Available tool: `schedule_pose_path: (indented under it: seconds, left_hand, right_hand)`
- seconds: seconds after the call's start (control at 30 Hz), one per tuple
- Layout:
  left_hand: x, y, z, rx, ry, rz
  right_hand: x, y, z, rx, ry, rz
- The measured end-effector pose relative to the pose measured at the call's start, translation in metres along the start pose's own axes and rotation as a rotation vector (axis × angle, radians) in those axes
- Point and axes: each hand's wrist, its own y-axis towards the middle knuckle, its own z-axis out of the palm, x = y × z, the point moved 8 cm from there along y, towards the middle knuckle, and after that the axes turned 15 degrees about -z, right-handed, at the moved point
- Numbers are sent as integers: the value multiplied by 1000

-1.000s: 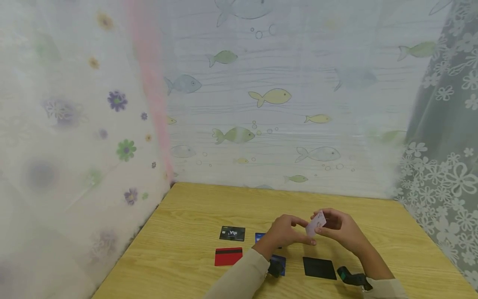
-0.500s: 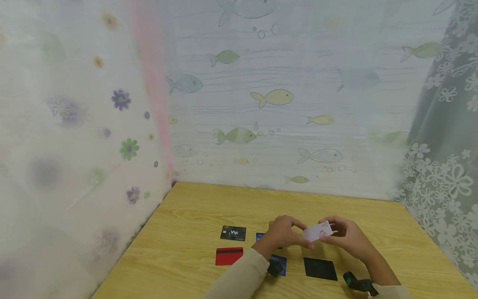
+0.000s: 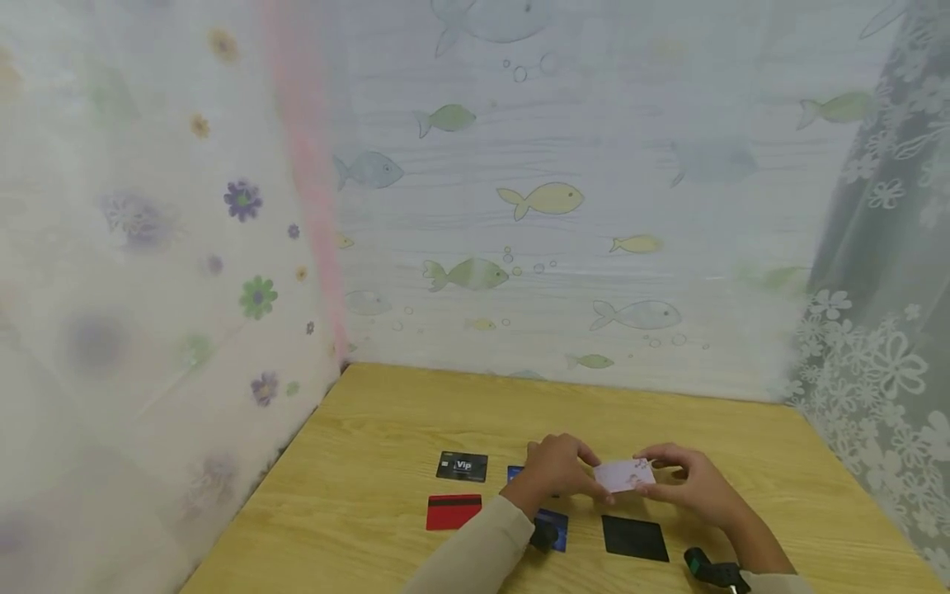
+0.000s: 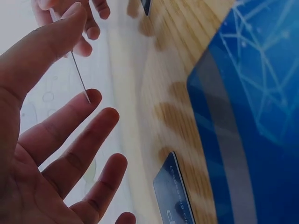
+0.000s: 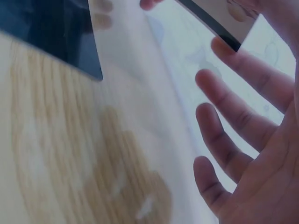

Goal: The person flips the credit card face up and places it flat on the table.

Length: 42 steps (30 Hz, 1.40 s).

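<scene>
Both hands hold a pale pink-white card [image 3: 623, 476] with a small floral print, raised above the wooden table. My left hand [image 3: 555, 467] pinches its left edge between thumb and index finger; the left wrist view shows the card edge-on there. At the opposite edge, my right hand [image 3: 696, 485] grips it between thumb and index finger, the other fingers spread apart in the right wrist view. A dark stripe [image 5: 208, 23] runs along the card's back. Below the hands lies a black card [image 3: 635, 538]. Two blue cards, one [image 3: 555, 528] near the left wrist, are partly covered by the left arm.
On the left of the table [image 3: 356, 462] lie a black "Vip" card [image 3: 463, 466] and a red card [image 3: 453, 511] with a dark stripe. Fish-patterned curtain [image 3: 549, 247] hangs behind the table's far edge, with flowered curtain [image 3: 148, 330] on the left.
The pale card has turned from steeply tilted to nearly level and come down slightly. Both hands lowered with it, the right hand moving a little to the right. The cards on the table stayed put.
</scene>
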Motion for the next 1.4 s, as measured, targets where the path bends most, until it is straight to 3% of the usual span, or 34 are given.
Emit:
schedule_pose_path:
  seconds: [0.33,0.63,0.8,1.07,1.23,1.4]
  left_hand:
    - [1,4,6,21,95,1]
    - [3,11,9,-31,166,-30]
    - [0,7,7,-36,163,-23]
    - [-2,2,5,-53,211,-6]
    - [3,5,7,-52,223,14]
    - [11,11,11,-26,174,15]
  right_hand:
    - [-5,-4,5,47,-86,2]
    - [-11,-4,10,111,-190,68]
    - [-8,-3,9,124,-263,27]
    - [-9,-4,10,138,-307,32]
    - [-9,-4,10,143,-303,36]
    - [-11,-4,11,136,-327,24]
